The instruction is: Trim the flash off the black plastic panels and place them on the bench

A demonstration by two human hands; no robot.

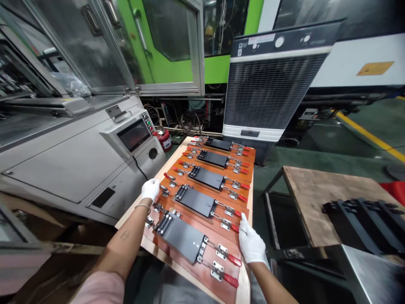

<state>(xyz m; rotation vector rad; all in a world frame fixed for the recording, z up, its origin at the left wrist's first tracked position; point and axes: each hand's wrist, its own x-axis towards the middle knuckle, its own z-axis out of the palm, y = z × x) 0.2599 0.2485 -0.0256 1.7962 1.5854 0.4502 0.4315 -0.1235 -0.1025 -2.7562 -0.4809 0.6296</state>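
My left hand [151, 190], in a white glove, is closed at the left edge of the fixture board [221, 236], fingers curled on a toggle clamp [165, 191] whose handle they hide. My right hand [252, 241], also gloved, is at the right edge. Its fingers bend around the end of a red toggle clamp handle [234, 228]; the fingertips are partly hidden. Between my hands lies a dark grey flat panel [195, 200] with black end pieces. A nearer grey panel [182, 237] sits in the front row, and several similar panels lie in rows behind, with red-handled clamps at both ends.
A machine cabinet with a screen [134, 135] stands to the left. A large air cooler [268, 84] is behind the board. On the right, a wooden-topped table [303, 198] carries several dark panels [363, 223]. A red canister [163, 139] stands on the floor.
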